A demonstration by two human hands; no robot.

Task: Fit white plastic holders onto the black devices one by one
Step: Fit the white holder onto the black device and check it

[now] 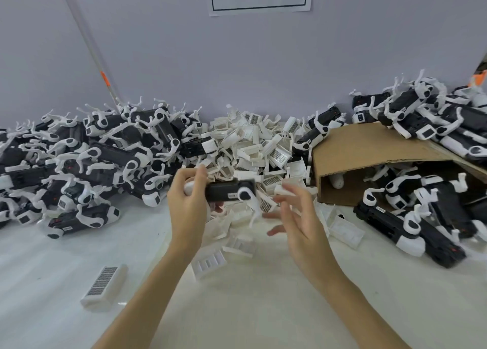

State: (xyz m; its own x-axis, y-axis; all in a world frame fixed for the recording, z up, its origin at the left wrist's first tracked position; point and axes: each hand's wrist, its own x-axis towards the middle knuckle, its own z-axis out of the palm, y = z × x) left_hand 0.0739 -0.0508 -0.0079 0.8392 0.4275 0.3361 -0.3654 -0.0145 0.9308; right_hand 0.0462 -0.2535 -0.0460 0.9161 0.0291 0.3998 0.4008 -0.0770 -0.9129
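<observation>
Black oblong device with white end fittings (228, 190) sits gripped at its left end in the left hand (187, 203), raised above the white desk (253, 296); the right hand (295, 217) hovers just beside it, fingers spread, holding nothing, before a heap of white plastic holders (253, 143)

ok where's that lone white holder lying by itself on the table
In the head view the lone white holder lies low on the left of the white table, apart from the piles, left of the left forearm.
</observation>
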